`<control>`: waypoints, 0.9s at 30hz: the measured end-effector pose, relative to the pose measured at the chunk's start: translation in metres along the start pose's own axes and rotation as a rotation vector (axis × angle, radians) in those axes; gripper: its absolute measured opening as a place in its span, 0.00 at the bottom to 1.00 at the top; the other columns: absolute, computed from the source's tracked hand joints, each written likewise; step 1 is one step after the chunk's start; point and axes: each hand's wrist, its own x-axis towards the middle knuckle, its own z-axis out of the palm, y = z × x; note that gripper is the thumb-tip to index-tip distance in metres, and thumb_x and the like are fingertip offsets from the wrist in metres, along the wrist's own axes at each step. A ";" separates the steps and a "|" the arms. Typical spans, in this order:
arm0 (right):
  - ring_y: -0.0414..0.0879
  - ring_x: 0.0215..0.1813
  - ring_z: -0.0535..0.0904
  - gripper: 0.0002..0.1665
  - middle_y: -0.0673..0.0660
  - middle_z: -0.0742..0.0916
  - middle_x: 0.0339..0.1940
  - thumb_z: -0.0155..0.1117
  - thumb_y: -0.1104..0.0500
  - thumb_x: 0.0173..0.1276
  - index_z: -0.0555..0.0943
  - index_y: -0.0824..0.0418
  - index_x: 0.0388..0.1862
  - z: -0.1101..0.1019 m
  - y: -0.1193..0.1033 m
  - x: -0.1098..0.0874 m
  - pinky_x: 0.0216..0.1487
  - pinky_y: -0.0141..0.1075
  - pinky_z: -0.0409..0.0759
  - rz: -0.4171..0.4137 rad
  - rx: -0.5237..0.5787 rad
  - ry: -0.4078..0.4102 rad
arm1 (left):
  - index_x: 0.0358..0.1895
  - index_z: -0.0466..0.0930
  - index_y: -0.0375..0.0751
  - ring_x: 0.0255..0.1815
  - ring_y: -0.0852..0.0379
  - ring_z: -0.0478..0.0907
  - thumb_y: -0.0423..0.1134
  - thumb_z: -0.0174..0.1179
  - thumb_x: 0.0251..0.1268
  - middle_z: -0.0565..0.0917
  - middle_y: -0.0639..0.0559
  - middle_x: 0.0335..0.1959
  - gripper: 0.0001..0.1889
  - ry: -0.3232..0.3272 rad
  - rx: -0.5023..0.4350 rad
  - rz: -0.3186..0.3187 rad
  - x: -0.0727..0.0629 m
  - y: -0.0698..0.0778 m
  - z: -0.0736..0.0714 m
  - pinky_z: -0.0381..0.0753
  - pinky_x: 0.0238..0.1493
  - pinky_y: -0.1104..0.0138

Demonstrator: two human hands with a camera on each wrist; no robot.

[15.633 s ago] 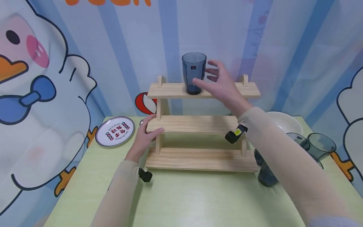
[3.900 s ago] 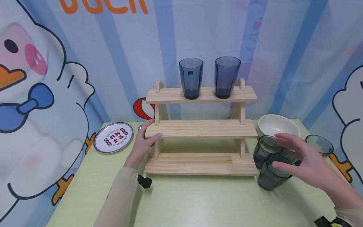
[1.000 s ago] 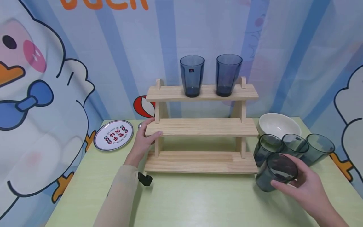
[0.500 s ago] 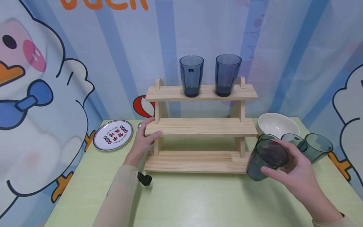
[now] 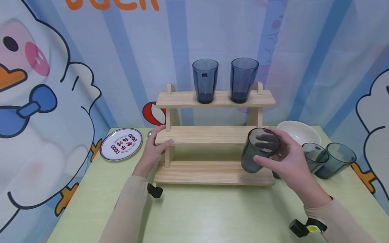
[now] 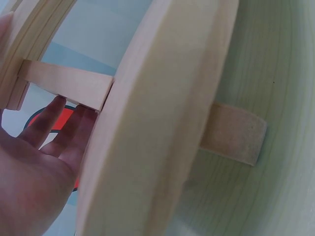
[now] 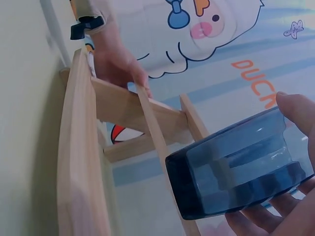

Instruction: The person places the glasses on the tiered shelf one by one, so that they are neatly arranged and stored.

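Observation:
A three-tier wooden display stand (image 5: 206,135) stands at the middle of the table. At the left end of its middle shelf, my left hand (image 5: 151,153) grips the stand, thumb in front and fingers behind the upright in the left wrist view. My right hand (image 5: 293,165) holds a blue-grey drinking glass (image 5: 250,158), thumb on the near side and fingers around the far side. The glass is tilted and overlaps the right part of the middle and bottom shelves in the head view. Two similar glasses, a left glass (image 5: 205,81) and a right glass (image 5: 244,81), stand upright on the top shelf.
More glasses (image 5: 337,162) stand on the table (image 5: 206,212) at the right, one mostly hidden behind my right hand. A white bowl (image 5: 291,130) sits behind them. A plate with red lettering (image 5: 121,145) lies at the left. A cartoon-duck cloth (image 5: 136,60) hangs behind.
My right hand has taken the front glass from the group at the right, lifted it, and carried it up and left to the stand. The left hand keeps its grip on the shelf.

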 end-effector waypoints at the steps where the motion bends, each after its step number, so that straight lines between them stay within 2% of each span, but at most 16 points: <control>1: 0.43 0.61 0.84 0.47 0.54 0.85 0.64 0.78 0.70 0.63 0.70 0.55 0.78 0.004 -0.001 0.004 0.50 0.30 0.86 0.000 0.007 -0.006 | 0.78 0.64 0.58 0.65 0.41 0.72 0.41 0.67 0.73 0.64 0.45 0.76 0.34 0.000 0.001 0.001 0.000 0.000 0.000 0.78 0.61 0.49; 8: 0.48 0.61 0.83 0.46 0.56 0.84 0.66 0.80 0.62 0.64 0.70 0.51 0.79 0.030 -0.012 0.033 0.56 0.31 0.84 0.024 0.004 -0.041 | 0.78 0.64 0.58 0.66 0.39 0.72 0.40 0.67 0.73 0.62 0.44 0.77 0.34 0.000 -0.001 0.006 0.000 0.000 0.001 0.78 0.64 0.45; 15: 0.49 0.62 0.83 0.45 0.54 0.85 0.66 0.82 0.56 0.63 0.71 0.46 0.78 0.052 -0.016 0.058 0.59 0.37 0.83 0.019 0.025 -0.075 | 0.79 0.64 0.58 0.66 0.40 0.72 0.40 0.67 0.73 0.63 0.44 0.77 0.35 -0.001 -0.007 -0.001 0.001 0.000 0.001 0.77 0.65 0.45; 22: 0.51 0.63 0.83 0.45 0.55 0.84 0.65 0.83 0.58 0.62 0.73 0.49 0.76 0.075 -0.012 0.082 0.58 0.39 0.84 0.017 0.091 -0.102 | 0.79 0.64 0.58 0.67 0.40 0.71 0.41 0.67 0.73 0.62 0.45 0.77 0.35 0.003 0.001 -0.013 0.000 0.002 0.001 0.76 0.66 0.43; 27: 0.50 0.62 0.83 0.45 0.55 0.84 0.64 0.83 0.57 0.61 0.73 0.49 0.76 0.089 -0.009 0.096 0.57 0.41 0.85 0.024 0.089 -0.112 | 0.79 0.63 0.59 0.68 0.40 0.70 0.42 0.68 0.73 0.62 0.46 0.78 0.35 0.001 0.001 -0.019 0.000 0.002 0.001 0.76 0.66 0.43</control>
